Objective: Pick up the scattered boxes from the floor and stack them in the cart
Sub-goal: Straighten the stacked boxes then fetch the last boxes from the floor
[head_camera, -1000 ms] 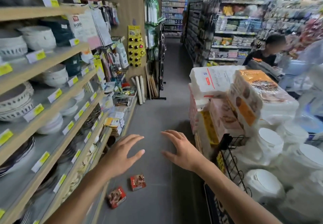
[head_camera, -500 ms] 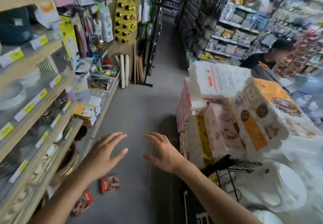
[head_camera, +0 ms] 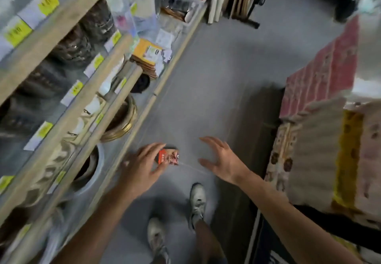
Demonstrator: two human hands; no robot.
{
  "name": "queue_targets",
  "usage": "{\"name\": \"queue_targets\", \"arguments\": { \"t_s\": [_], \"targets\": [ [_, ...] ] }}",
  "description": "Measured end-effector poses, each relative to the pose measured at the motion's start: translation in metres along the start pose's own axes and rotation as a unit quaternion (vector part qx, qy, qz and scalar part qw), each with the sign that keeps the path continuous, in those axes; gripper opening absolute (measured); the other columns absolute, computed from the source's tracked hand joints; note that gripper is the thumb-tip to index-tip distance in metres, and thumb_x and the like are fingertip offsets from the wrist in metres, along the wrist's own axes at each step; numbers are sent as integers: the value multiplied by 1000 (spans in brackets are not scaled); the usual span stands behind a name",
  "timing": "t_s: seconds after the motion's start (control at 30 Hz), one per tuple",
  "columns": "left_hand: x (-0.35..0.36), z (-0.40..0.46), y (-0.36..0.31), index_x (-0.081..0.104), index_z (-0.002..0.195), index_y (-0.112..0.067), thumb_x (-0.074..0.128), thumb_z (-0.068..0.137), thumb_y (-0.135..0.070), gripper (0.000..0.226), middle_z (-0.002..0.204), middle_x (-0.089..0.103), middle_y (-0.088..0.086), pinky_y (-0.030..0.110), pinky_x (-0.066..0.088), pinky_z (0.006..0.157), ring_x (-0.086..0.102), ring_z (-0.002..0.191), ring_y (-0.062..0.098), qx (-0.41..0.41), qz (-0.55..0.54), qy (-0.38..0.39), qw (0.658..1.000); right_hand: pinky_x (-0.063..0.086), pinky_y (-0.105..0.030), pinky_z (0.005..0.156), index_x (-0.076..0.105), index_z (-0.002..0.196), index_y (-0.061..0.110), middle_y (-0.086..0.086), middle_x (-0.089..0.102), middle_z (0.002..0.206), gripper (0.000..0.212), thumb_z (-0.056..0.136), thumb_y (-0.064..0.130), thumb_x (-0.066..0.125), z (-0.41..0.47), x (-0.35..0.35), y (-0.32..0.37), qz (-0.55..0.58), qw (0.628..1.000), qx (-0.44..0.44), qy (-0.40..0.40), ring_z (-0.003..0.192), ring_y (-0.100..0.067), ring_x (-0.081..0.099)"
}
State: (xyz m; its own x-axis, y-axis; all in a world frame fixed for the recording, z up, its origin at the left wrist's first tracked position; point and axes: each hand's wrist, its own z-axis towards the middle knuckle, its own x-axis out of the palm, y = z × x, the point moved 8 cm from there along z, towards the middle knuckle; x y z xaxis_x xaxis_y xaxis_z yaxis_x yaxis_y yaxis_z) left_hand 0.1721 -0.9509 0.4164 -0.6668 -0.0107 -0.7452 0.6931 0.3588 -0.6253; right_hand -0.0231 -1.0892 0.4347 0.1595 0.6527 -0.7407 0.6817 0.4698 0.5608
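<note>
Red box (head_camera: 169, 156) on grey floor (head_camera: 216, 82), low centre. Left hand (head_camera: 142, 167) spread just at its 9 o'clock, grip unclear. Right hand (head_camera: 222, 160) at 3 o'clock, open, empty.

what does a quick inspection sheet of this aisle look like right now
surface: grey floor, mostly bare
job's things: one red box on the floor; cart on the right piled with wrapped packs
clutter: nothing seen on the floor besides the box
grips: left hand spread, fingers at the red box, contact unclear through blur; right hand open, apart from it
cables: nothing seen
surroundings: wooden shelves of bowls with yellow tags on the left; the person's two shoes below
</note>
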Motion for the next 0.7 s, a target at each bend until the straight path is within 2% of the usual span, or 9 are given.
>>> {"name": "queue_targets", "arguments": {
  "t_s": [0.1, 0.17, 0.23, 0.27, 0.37, 0.43, 0.53, 0.6, 0.7],
  "targets": [
    [60, 17, 53, 53, 139, -17, 47, 90, -54, 62, 140, 54, 2, 48, 42, 108, 53, 129, 23, -33, -19, 15, 999, 21, -26, 115, 37, 154, 23, 0, 37, 158, 68, 95, 39, 68, 49, 53, -46, 14, 999, 10, 33, 144, -24, 32],
    [99, 23, 91, 53, 138, -13, 45, 89, -53, 64, 142, 53, 5, 38, 34, 115, 49, 131, 25, -64, -28, 19, 997, 26, -35, 119, 35, 155, 26, 1, 36, 159, 70, 95, 40, 67, 79, 96, -75, 12, 998, 16, 57, 145, -23, 30],
    [138, 30, 127, 54, 137, -13, 46, 87, -52, 64, 141, 54, 6, 26, 25, 115, 48, 132, 25, -74, -45, 30, 996, 27, -37, 120, 32, 155, 30, 3, 33, 160, 71, 95, 42, 66, 106, 142, -103, 14, 996, 20, 85, 147, -20, 26],
    [156, 37, 143, 55, 135, -13, 47, 87, -51, 62, 138, 56, 7, 28, 27, 114, 51, 129, 27, -70, -51, 32, 996, 28, -38, 119, 30, 156, 31, 3, 32, 161, 72, 94, 42, 66, 120, 165, -118, 10, 995, 19, 96, 147, -19, 26],
    [209, 50, 200, 54, 136, -15, 46, 87, -53, 62, 136, 57, 7, 47, 43, 108, 55, 125, 28, -94, -62, 35, 993, 30, -39, 118, 26, 157, 32, 3, 31, 162, 78, 93, 42, 68, 163, 236, -158, -12, 991, 19, 132, 146, -21, 28],
    [244, 57, 238, 53, 138, -14, 45, 87, -54, 65, 137, 56, 6, 50, 43, 107, 53, 127, 27, -111, -63, 36, 991, 31, -37, 115, 23, 158, 32, 4, 30, 162, 81, 92, 42, 70, 188, 282, -183, 6, 988, 36, 151, 145, -21, 30],
    [294, 67, 285, 54, 138, -12, 43, 88, -55, 67, 138, 56, 6, 46, 42, 109, 52, 128, 26, -117, -56, 46, 990, 37, -39, 113, 20, 159, 33, 1, 34, 159, 89, 89, 38, 75, 221, 346, -221, 71, 982, 79, 158, 142, -22, 37],
    [323, 68, 312, 56, 136, -10, 43, 88, -53, 66, 135, 58, 7, 38, 40, 109, 53, 126, 25, -125, -58, 49, 989, 40, -40, 112, 18, 159, 32, -2, 34, 157, 97, 85, 34, 80, 241, 385, -245, 124, 975, 109, 149, 139, -23, 41],
    [362, 66, 350, 54, 138, -10, 43, 87, -53, 67, 138, 56, 8, 33, 38, 108, 51, 128, 25, -145, -67, 47, 986, 40, -49, 114, 17, 159, 32, -3, 28, 158, 109, 76, 33, 87, 271, 438, -280, 189, 961, 153, 135, 140, -26, 38]
  ]
}}
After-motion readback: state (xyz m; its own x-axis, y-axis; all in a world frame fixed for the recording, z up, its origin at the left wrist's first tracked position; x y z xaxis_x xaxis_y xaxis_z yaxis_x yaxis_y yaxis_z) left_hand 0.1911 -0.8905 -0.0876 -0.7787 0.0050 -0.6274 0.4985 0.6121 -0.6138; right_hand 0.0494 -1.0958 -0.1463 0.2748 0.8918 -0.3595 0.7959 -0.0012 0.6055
